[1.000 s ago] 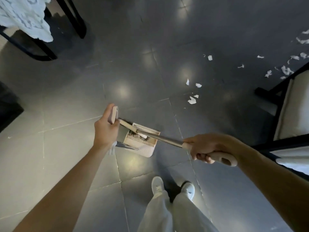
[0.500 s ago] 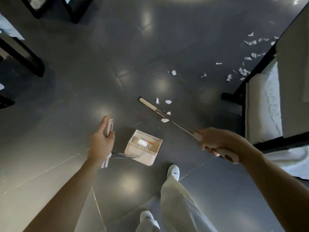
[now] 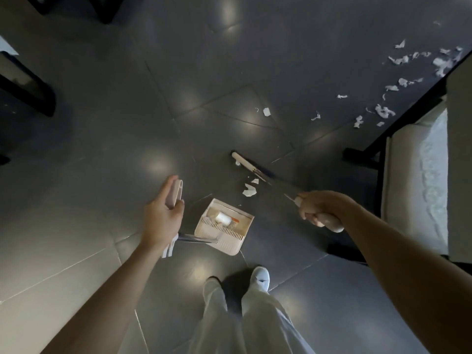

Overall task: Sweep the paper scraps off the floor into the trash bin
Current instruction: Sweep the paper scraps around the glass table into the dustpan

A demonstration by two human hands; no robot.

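My left hand [image 3: 163, 213] grips the pale handle of a beige dustpan [image 3: 224, 227] that stands on the dark tiled floor in front of my feet, with some litter inside it. My right hand [image 3: 319, 209] grips the handle of a broom whose head [image 3: 244, 160] rests on the floor beyond the pan. A few white paper scraps [image 3: 249, 188] lie just in front of the broom head, between it and the pan. Several more scraps [image 3: 383, 112] are scattered at the upper right. No trash bin is in view.
A black-framed chair with a pale cushion [image 3: 419, 180] stands at the right, close to the scattered scraps. Dark furniture legs [image 3: 30, 95] stand at the upper left. My white shoes [image 3: 260, 277] are just behind the dustpan.
The broom came out of the dustpan and reached out to the scraps, and has drawn a few of them nearer the pan. The view turned towards the right.
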